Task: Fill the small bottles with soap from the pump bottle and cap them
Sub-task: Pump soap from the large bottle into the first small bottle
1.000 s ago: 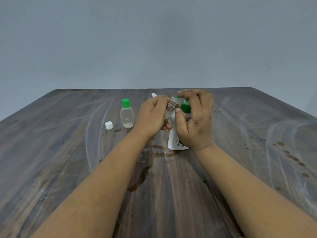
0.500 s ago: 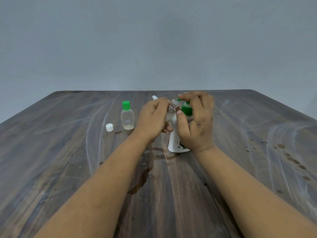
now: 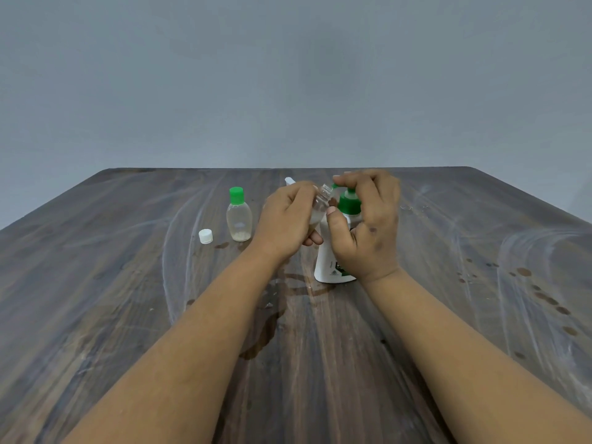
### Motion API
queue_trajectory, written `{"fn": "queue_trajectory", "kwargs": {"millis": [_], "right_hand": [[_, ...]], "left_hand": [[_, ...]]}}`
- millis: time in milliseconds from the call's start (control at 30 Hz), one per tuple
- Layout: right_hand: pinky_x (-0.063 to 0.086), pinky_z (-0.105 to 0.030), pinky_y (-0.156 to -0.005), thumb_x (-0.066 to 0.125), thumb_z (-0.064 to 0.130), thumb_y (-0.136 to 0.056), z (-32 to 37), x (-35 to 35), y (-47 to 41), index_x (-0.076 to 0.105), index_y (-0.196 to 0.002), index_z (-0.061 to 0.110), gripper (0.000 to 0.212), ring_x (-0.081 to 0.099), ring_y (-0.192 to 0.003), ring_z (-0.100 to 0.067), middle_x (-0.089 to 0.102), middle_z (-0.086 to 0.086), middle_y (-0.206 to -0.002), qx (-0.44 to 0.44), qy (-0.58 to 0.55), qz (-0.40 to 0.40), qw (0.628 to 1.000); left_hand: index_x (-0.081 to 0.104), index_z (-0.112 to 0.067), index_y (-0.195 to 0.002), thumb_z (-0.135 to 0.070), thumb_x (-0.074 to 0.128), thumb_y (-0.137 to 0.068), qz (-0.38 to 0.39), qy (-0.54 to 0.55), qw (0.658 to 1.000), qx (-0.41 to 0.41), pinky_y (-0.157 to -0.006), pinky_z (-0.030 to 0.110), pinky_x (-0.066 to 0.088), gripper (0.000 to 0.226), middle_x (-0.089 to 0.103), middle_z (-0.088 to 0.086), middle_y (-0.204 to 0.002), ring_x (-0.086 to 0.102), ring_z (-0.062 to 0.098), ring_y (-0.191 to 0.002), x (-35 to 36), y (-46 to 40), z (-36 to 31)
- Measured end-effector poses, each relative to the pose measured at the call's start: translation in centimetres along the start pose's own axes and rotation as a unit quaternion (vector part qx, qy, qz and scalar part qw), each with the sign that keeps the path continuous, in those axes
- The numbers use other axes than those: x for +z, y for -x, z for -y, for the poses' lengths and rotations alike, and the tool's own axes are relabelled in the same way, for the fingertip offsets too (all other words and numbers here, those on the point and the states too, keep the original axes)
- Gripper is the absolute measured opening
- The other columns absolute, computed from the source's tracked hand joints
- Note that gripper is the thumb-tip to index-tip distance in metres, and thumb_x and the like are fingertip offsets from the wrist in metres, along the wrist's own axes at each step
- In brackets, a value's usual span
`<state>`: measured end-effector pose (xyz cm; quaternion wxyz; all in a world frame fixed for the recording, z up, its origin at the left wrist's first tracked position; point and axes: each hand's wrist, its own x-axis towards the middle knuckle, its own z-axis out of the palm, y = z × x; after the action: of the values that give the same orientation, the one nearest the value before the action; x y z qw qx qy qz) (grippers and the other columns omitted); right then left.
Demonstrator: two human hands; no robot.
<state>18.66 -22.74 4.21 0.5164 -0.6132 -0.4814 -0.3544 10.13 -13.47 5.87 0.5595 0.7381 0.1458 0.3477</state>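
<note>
Now we see the left hand point(image 3: 285, 219) gripping a small clear bottle point(image 3: 320, 203) above the middle of the table, its fingers curled round the body. The bottle is uncapped and tilted, its long axis leaning up and to the right, so that its open neck points at the green nozzle of the pump bottle point(image 3: 330, 261). That white pump bottle stands upright on the table, and the right hand point(image 3: 365, 225) is curled over its green pump head, thumb lying against the white body (the fingertips themselves are a little blurred). To the left, well apart from the hands, a second small bottle point(image 3: 238, 216) stands upright with a green cap on, and a loose white cap point(image 3: 205, 236) lies just beside it. We note that the dark wooden table point(image 3: 96, 315) carries pale smears and scattered wet spots, and a plain grey wall point(image 3: 288, 75) rises behind it.
</note>
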Motion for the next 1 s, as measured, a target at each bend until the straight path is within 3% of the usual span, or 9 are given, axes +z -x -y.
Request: {"fn": "queue_trajectory", "kwargs": {"millis": [100, 233, 400, 533, 700, 800, 1000], "right_hand": [[0.036, -0.017, -0.078, 0.056, 0.021, -0.072, -0.01, 0.03, -0.22, 0.067, -0.095, 0.001, 0.032, 0.051, -0.090, -0.026, 0.056, -0.010, -0.095, 0.008, -0.006, -0.003, 1.000], [0.034, -0.015, -0.086, 0.055, 0.026, -0.072, 0.23, 0.05, 0.06, 0.063, -0.110, 0.001, 0.046, 0.048, -0.102, -0.023, 0.054, -0.011, -0.109, 0.016, -0.001, 0.015, 1.000], [0.035, -0.011, -0.083, 0.056, 0.021, -0.077, 0.03, 0.11, -0.23, 0.068, -0.099, 0.003, 0.031, 0.053, -0.094, -0.024, 0.058, -0.008, -0.099, 0.028, -0.024, -0.018, 0.999], [0.035, -0.011, -0.078, 0.059, 0.020, -0.079, -0.13, 0.41, -0.21, 0.069, -0.091, 0.004, 0.022, 0.052, -0.089, -0.025, 0.058, -0.008, -0.091, 0.032, -0.012, -0.031, 0.999], [0.037, -0.020, -0.088, 0.052, 0.027, -0.082, -0.18, 0.34, 0.44, 0.065, -0.112, 0.001, 0.041, 0.050, -0.104, -0.026, 0.056, -0.014, -0.111, 0.005, 0.000, -0.011, 1.000], [0.038, -0.020, -0.090, 0.045, 0.028, -0.089, -0.14, 0.39, 0.36, 0.065, -0.113, 0.000, 0.042, 0.051, -0.107, -0.028, 0.056, -0.014, -0.115, 0.017, -0.028, -0.020, 0.999], [0.036, -0.019, -0.083, 0.049, 0.027, -0.091, -0.49, 0.81, 0.26, 0.069, -0.097, 0.002, 0.033, 0.051, -0.094, -0.024, 0.057, -0.009, -0.098, 0.013, 0.000, -0.049, 0.999]], "left_hand": [[0.068, -0.002, -0.088, -0.022, 0.037, -0.099, 0.003, 0.004, 1.000, -0.002, -0.045, 0.024, 0.040, 0.039, 0.061, 0.007, -0.059, 0.059, 0.023, -0.047, 0.03, 0.12, -0.02], [0.069, -0.001, -0.090, -0.020, 0.037, -0.101, 0.006, 0.012, 1.000, -0.009, -0.046, 0.025, 0.041, 0.039, 0.061, -0.005, -0.055, 0.054, 0.017, -0.042, 0.10, 0.13, -0.13], [0.063, -0.002, -0.085, -0.023, 0.037, -0.100, -0.005, -0.002, 1.000, -0.009, -0.047, 0.026, 0.043, 0.037, 0.061, 0.014, -0.065, 0.063, 0.026, -0.050, -0.01, 0.06, 0.01], [0.062, -0.001, -0.087, -0.024, 0.038, -0.100, -0.004, -0.003, 1.000, -0.009, -0.048, 0.027, 0.044, 0.036, 0.060, 0.016, -0.066, 0.063, 0.027, -0.050, 0.03, -0.08, 0.10], [0.064, 0.004, -0.090, -0.021, 0.038, -0.100, -0.001, 0.007, 1.000, -0.010, -0.044, 0.024, 0.041, 0.037, 0.060, 0.013, -0.064, 0.059, 0.024, -0.047, 0.17, 0.10, -0.08], [0.058, 0.007, -0.090, -0.021, 0.037, -0.101, -0.007, -0.007, 1.000, -0.005, -0.043, 0.023, 0.043, 0.036, 0.058, 0.018, -0.067, 0.062, 0.025, -0.049, 0.12, 0.22, -0.27], [0.058, 0.008, -0.095, -0.022, 0.037, -0.102, -0.002, -0.011, 1.000, -0.009, -0.042, 0.022, 0.042, 0.037, 0.057, 0.015, -0.065, 0.063, 0.025, -0.050, 0.04, 0.30, -0.41]]}}
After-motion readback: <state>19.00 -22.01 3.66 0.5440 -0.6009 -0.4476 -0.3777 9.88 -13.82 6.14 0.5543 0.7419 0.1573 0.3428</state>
